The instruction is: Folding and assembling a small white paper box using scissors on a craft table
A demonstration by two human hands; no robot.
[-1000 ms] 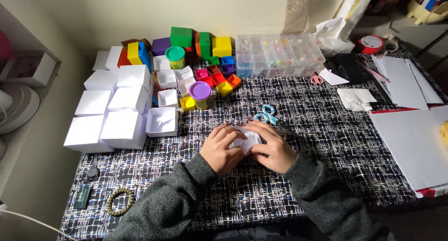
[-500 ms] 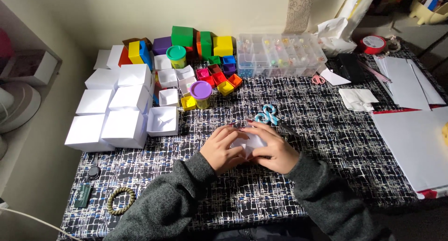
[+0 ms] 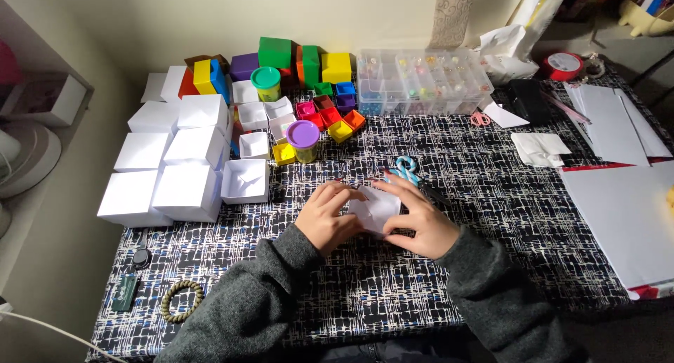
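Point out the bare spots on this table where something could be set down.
Free tablecloth lies between the right hand and the white sheets, and along the near edge between the bead bracelet and the left hand. The far left is crowded with white paper boxes and coloured boxes.

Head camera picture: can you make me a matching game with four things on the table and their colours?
Things:
1. the folded paper pressed between the left hand and the right hand
2. lid of the small tub just beyond the hands
3. tape roll at the far right
4. bead bracelet near the left sleeve

Colours:
A. red
B. olive green
C. white
D. purple

Pairs: 1-C, 2-D, 3-A, 4-B
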